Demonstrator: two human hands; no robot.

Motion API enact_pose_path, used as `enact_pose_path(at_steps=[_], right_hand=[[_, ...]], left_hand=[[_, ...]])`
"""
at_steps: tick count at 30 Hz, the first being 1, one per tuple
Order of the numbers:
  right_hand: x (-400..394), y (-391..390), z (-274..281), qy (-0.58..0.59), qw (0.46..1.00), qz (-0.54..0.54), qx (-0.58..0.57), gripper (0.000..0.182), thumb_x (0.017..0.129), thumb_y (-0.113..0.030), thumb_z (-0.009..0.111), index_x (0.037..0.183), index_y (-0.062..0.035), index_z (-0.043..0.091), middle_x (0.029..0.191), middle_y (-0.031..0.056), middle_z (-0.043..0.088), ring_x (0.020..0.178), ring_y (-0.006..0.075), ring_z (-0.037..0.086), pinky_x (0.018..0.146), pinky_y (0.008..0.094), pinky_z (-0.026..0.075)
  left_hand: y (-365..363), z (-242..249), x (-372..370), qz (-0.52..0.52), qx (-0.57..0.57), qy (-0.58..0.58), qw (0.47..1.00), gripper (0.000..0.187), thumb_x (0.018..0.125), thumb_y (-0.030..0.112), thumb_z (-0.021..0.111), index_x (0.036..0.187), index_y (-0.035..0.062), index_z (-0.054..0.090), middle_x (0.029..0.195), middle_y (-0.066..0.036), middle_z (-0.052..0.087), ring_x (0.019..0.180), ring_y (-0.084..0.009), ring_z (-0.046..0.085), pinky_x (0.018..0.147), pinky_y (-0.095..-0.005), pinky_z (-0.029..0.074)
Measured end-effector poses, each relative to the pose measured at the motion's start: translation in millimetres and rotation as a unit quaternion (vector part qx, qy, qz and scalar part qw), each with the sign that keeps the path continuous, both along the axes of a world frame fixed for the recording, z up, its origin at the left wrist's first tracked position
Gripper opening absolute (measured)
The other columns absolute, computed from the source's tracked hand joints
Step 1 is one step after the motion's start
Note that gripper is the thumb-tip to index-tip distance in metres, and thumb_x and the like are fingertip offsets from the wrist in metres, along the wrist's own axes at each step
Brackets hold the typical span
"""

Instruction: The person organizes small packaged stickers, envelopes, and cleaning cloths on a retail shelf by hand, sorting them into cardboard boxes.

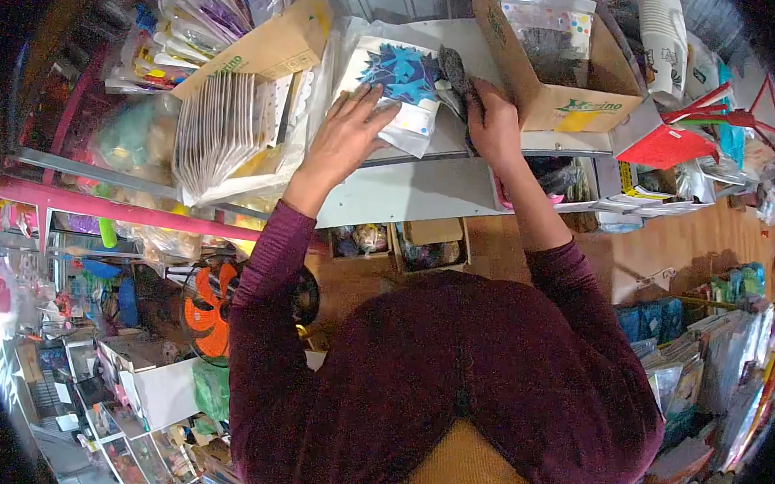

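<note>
On the white shelf lies a flat clear packet [395,87] with a blue spiky, star-like decoration printed or packed in it. My left hand [348,135] rests on the packet's lower left part, fingers stretched out and apart. Just right of the packet, my right hand [496,124] has its fingers closed on a dark, speckled flat piece [453,76], whose upper end sticks out beyond the fingers. The exact kind of this dark piece cannot be made out, and its lower part is partly hidden by the hand.
A cardboard box [582,107] holding packets stands right of my right hand. To the left are a row of white packets or cards [217,129] and another cardboard box [261,52]. Paper cups [662,37] stand at upper right. An orange fan [210,311] is below left.
</note>
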State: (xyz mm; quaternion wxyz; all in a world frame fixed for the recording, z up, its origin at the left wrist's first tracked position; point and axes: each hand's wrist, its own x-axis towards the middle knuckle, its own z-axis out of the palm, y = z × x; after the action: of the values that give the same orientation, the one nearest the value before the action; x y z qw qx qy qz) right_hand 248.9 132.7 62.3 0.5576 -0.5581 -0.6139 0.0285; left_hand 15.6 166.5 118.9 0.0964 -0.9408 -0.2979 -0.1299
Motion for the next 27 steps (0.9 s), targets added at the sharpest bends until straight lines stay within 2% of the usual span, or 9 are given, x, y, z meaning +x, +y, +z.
enact_pose_path(at_steps=[6, 11, 18, 20, 21, 22, 24, 26, 27], right_hand=[[1.0, -4.5, 4.9, 0.007, 0.999, 0.004, -0.045, 0.027, 0.083, -0.007, 0.052, 0.107, 0.0027, 0.056, 0.093, 0.0265, 0.059, 0.090, 0.0404, 0.057, 0.078, 0.0398, 0.046], [0.1, -4.1, 2.7, 0.023, 0.999, 0.004, -0.022, 0.025, 0.084, -0.008, 0.051, 0.106, 0.0028, 0.056, 0.089, 0.0267, 0.059, 0.087, 0.0406, 0.058, 0.075, 0.0398, 0.046], [2.4, -7.8, 4.7, 0.046, 0.998, 0.009, -0.038, 0.021, 0.085, -0.009, 0.052, 0.101, 0.0041, 0.056, 0.083, 0.0254, 0.058, 0.079, 0.0391, 0.058, 0.071, 0.0377, 0.045], [3.8, -8.1, 5.1, 0.051, 0.998, 0.006, -0.045, 0.021, 0.085, -0.009, 0.052, 0.101, 0.0041, 0.057, 0.083, 0.0253, 0.058, 0.078, 0.0382, 0.058, 0.071, 0.0371, 0.045], [3.7, -8.4, 4.4, 0.068, 0.997, 0.013, -0.028, 0.021, 0.086, -0.009, 0.052, 0.101, 0.0046, 0.056, 0.084, 0.0240, 0.059, 0.079, 0.0357, 0.058, 0.072, 0.0358, 0.045], [3.0, -8.9, 3.4, 0.085, 0.996, 0.020, -0.011, 0.021, 0.086, -0.009, 0.051, 0.102, 0.0050, 0.056, 0.085, 0.0228, 0.059, 0.079, 0.0331, 0.059, 0.072, 0.0346, 0.045], [2.7, -9.7, -1.0, 0.096, 0.995, 0.016, 0.029, 0.020, 0.086, -0.008, 0.050, 0.102, 0.0038, 0.056, 0.086, 0.0226, 0.059, 0.081, 0.0345, 0.059, 0.071, 0.0362, 0.045], [2.8, -12.1, -1.9, 0.104, 0.992, 0.014, 0.072, 0.020, 0.086, -0.007, 0.049, 0.102, 0.0027, 0.055, 0.086, 0.0224, 0.059, 0.082, 0.0359, 0.059, 0.071, 0.0378, 0.046], [2.3, -15.6, -0.7, 0.169, 0.985, 0.020, 0.042, 0.021, 0.087, -0.006, 0.048, 0.104, 0.0035, 0.054, 0.087, 0.0204, 0.059, 0.083, 0.0313, 0.059, 0.072, 0.0363, 0.045]], left_hand=[[5.7, -7.0, -5.2, -0.020, 0.007, -0.007, 1.000, 0.049, 0.072, 0.020, 0.069, 0.118, 0.0127, 0.054, 0.129, -0.013, 0.046, 0.122, -0.0301, 0.040, 0.102, -0.0435, 0.032], [0.6, -3.5, -2.1, -0.081, 0.013, -0.062, 0.995, 0.024, 0.070, 0.014, 0.066, 0.090, 0.0064, 0.057, 0.119, -0.011, 0.052, 0.117, -0.0297, 0.044, 0.097, -0.0408, 0.037], [3.4, 1.9, 8.5, -0.125, 0.017, -0.079, 0.989, 0.016, 0.074, 0.006, 0.061, 0.089, 0.0051, 0.054, 0.113, -0.014, 0.055, 0.116, -0.0315, 0.046, 0.095, -0.0412, 0.039], [3.0, 6.9, 13.3, -0.089, -0.042, -0.239, 0.966, 0.015, 0.081, 0.003, 0.054, 0.096, 0.0030, 0.052, 0.102, -0.017, 0.058, 0.102, -0.0343, 0.055, 0.084, -0.0414, 0.044], [2.0, 15.6, 14.6, -0.090, -0.041, -0.238, 0.966, 0.015, 0.081, 0.003, 0.054, 0.096, 0.0030, 0.052, 0.102, -0.017, 0.058, 0.102, -0.0343, 0.055, 0.084, -0.0414, 0.044], [-0.1, 29.5, 15.1, -0.037, -0.053, -0.290, 0.955, 0.013, 0.083, 0.003, 0.051, 0.095, 0.0015, 0.050, 0.093, -0.018, 0.057, 0.089, -0.0340, 0.057, 0.076, -0.0408, 0.045], [0.5, 47.0, 13.4, 0.018, -0.062, -0.342, 0.938, 0.010, 0.085, 0.003, 0.049, 0.095, 0.0001, 0.048, 0.085, -0.018, 0.057, 0.076, -0.0337, 0.059, 0.068, -0.0403, 0.046], [10.1, 58.6, 11.9, 0.061, 0.038, -0.434, 0.898, 0.006, 0.086, 0.003, 0.047, 0.091, 0.0000, 0.045, 0.071, -0.016, 0.051, 0.058, -0.0297, 0.052, 0.056, -0.0381, 0.041], [11.5, 63.7, 11.5, 0.061, 0.070, -0.460, 0.883, 0.007, 0.086, 0.004, 0.048, 0.085, -0.0006, 0.043, 0.069, -0.014, 0.047, 0.058, -0.0258, 0.047, 0.057, -0.0354, 0.039]])
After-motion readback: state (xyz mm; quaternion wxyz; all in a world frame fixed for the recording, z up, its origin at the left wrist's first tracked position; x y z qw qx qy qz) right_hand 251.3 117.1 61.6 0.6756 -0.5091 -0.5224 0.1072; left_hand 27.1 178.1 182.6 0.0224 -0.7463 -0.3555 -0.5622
